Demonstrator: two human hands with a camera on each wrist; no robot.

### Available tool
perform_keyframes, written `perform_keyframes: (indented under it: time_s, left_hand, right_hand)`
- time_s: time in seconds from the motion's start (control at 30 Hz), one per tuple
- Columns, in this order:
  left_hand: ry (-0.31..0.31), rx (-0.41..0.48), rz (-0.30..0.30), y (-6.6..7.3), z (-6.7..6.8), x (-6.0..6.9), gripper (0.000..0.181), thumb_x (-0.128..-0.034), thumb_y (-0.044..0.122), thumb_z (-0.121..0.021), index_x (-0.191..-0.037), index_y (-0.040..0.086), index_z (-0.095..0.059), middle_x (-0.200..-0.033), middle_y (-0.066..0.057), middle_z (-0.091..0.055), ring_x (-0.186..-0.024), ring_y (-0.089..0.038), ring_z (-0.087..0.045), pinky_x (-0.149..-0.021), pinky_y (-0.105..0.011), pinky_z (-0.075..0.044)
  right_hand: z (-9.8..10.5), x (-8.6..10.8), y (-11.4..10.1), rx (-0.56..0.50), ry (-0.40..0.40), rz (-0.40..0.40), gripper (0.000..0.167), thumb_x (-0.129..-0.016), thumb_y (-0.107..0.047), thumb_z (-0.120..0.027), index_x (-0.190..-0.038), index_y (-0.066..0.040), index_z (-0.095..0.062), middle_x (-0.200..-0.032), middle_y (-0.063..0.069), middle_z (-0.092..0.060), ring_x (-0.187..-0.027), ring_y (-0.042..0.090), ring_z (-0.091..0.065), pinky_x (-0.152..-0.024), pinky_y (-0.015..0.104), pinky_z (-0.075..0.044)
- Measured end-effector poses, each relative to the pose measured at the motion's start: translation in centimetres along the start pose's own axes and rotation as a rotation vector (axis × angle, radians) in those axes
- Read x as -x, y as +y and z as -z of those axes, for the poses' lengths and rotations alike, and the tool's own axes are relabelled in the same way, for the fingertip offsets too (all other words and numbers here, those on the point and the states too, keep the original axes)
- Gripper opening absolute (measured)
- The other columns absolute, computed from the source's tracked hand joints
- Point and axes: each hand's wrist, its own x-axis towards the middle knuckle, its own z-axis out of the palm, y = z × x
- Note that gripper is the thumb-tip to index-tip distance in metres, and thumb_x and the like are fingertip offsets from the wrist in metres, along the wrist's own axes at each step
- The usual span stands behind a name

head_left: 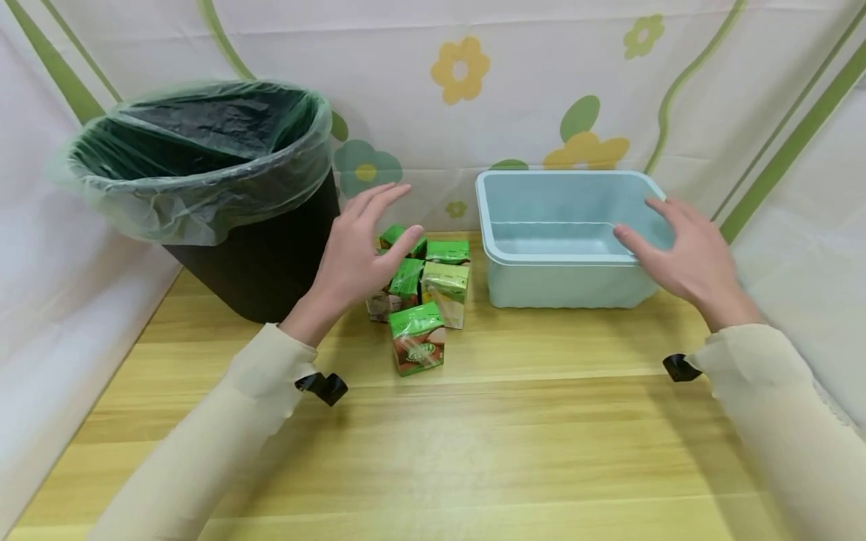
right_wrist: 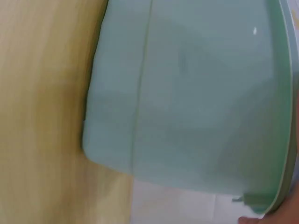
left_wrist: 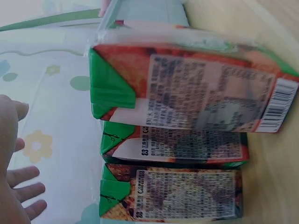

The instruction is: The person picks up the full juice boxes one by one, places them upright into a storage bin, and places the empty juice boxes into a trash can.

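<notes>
Several small drink cartons with green tops stand in a cluster on the table, and one red-brown drink carton [head_left: 419, 352] is nearest the front. My left hand [head_left: 355, 259] hovers above the left side of the cluster, fingers extended and nothing held. Three cartons fill much of the left wrist view, including a red carton [left_wrist: 196, 88], with the left fingers [left_wrist: 25, 193] apart from them. At the right end of a light blue plastic bin [head_left: 561, 289], my right hand [head_left: 697, 263] spreads its thumb and fingers over the rim; whether it touches is unclear.
A black trash can [head_left: 271, 263] lined with a translucent green bag [head_left: 223, 199] stands at the back left. A flower-printed white cloth [head_left: 419, 98] hangs behind everything. The wooden table [head_left: 473, 451] extends toward the front.
</notes>
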Motion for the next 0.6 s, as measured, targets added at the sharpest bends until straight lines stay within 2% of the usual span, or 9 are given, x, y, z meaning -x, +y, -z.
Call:
perform_keyframes:
  time_s: [0.2,0.3,0.47,0.6]
  left_hand:
    - [0.119,0.08,-0.091,-0.4,0.4,2.3,0.053,-0.0989,0.026,-0.076,-0.149,0.015,-0.063,-0.153,-0.009,-0.06,-0.144,-0.027,-0.054,-0.122,-0.053,-0.041]
    - [0.152,0.113,-0.111,-0.4,0.4,3.7,0.05,-0.0964,0.023,-0.078,-0.144,0.014,-0.066,-0.149,-0.008,-0.064,-0.139,-0.026,-0.058,-0.114,-0.049,-0.048]
    - [0.168,0.191,-0.089,-0.3,-0.1,5.6,0.048,-0.0936,0.019,-0.08,-0.14,0.014,-0.069,-0.143,-0.005,-0.068,-0.131,-0.022,-0.062,-0.096,-0.042,-0.054]
    - [0.157,0.24,-0.075,-0.3,-0.9,6.5,0.045,-0.0925,0.015,-0.081,-0.136,0.011,-0.071,-0.139,-0.005,-0.069,-0.123,-0.023,-0.065,-0.088,-0.038,-0.057]
  right_hand:
    - [-0.6,0.9,1.4,-0.093,0.078,0.006,0.082,-0.104,-0.061,-0.052,-0.17,-0.019,-0.028,-0.179,0.014,-0.015,-0.164,0.05,-0.01,-0.13,0.074,-0.005]
    - [-1.1,1.4,2.2,-0.182,0.123,-0.026,0.081,-0.104,-0.057,-0.056,-0.17,-0.019,-0.029,-0.18,0.007,-0.016,-0.166,0.044,-0.011,-0.13,0.073,-0.009]
    - [-1.8,2.3,3.1,-0.325,0.159,-0.112,0.083,-0.102,-0.056,-0.061,-0.171,-0.026,-0.024,-0.179,0.001,-0.017,-0.167,0.035,-0.012,-0.134,0.063,-0.011]
    - [-2.1,2.9,3.3,-0.4,0.171,-0.171,0.084,-0.1,-0.058,-0.063,-0.17,-0.033,-0.024,-0.179,-0.002,-0.016,-0.167,0.033,-0.013,-0.135,0.061,-0.012]
